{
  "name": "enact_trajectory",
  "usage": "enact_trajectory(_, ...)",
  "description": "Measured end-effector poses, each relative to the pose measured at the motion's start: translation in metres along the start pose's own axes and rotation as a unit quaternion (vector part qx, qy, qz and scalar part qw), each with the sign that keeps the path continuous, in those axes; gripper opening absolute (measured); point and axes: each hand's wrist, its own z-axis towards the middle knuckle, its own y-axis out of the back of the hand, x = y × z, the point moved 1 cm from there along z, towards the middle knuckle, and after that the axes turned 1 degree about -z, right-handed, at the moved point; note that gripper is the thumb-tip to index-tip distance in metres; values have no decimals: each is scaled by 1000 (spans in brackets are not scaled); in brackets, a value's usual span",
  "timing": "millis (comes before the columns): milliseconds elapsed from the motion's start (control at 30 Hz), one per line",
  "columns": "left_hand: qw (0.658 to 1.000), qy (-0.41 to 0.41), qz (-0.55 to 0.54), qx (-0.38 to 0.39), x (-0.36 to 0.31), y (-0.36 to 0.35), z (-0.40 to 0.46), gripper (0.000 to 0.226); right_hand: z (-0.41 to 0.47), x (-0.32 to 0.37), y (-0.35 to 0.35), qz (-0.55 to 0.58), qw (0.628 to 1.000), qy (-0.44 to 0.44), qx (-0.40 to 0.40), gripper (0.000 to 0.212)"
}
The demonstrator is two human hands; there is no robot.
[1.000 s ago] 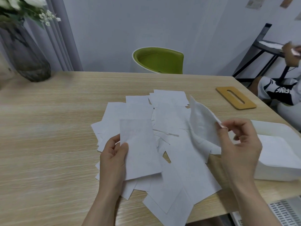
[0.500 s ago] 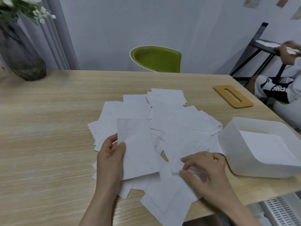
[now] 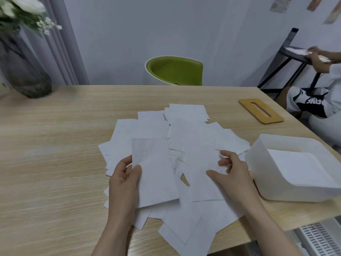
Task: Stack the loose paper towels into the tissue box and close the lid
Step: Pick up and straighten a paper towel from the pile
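Several loose white paper towels (image 3: 186, 130) lie scattered in a pile on the middle of the wooden table (image 3: 55, 145). My left hand (image 3: 123, 182) grips one long paper towel (image 3: 153, 169) by its lower left edge, thumb on top. My right hand (image 3: 231, 170) sits on the right side of the pile and pinches the right edge of another towel (image 3: 199, 174) with thumb and curled fingers. Just right of that hand stands the open white tissue box (image 3: 258, 163), with a flat stack of towels (image 3: 304, 167) inside. Its wooden slotted lid (image 3: 261, 110) lies on the table behind the box.
A dark glass vase with white flowers (image 3: 24, 74) stands at the table's back left. A green chair (image 3: 175, 71) is behind the table. Another person (image 3: 323, 93) sits at the right by a black rack. A white slotted crate (image 3: 323, 237) sits below the table's front right edge.
My right hand put a lifted towel down towards the box, dropped onto the pile, then shifted up and right to another sheet's edge. My left hand has kept holding its towel.
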Motion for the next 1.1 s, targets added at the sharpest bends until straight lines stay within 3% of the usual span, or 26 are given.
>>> enact_trajectory(133, 1000, -3, -1, -2, 1, 0, 1, 27, 1, 4, 1, 35, 998, -27, 46, 54)
enact_trajectory(400, 999, -2, -39, -36, -3, 1, 2, 26, -17, 18, -15, 99, 991, -2, 93, 17)
enact_trajectory(600, 997, -11, -51, -51, -8, 3, -1, 28, -28, 31, -28, 90, 990, -5, 109, 36)
enact_trajectory(733, 997, -11, -57, -51, -10, 3, -2, 27, -28, 32, -31, 143, 986, 0, 91, 43)
enact_trajectory(900, 997, -10, -56, -48, -10, 4, -3, 28, -25, 28, -32, 119, 992, 27, 7, 4)
enact_trajectory(1033, 998, -3, -61, -32, -9, 4, -3, 26, -19, 29, -18, 88, 993, 52, -61, 19)
enact_trajectory(1100, 998, 1, -58, -12, -8, 3, -3, 26, -13, 28, -7, 98, 993, 45, -53, 24)
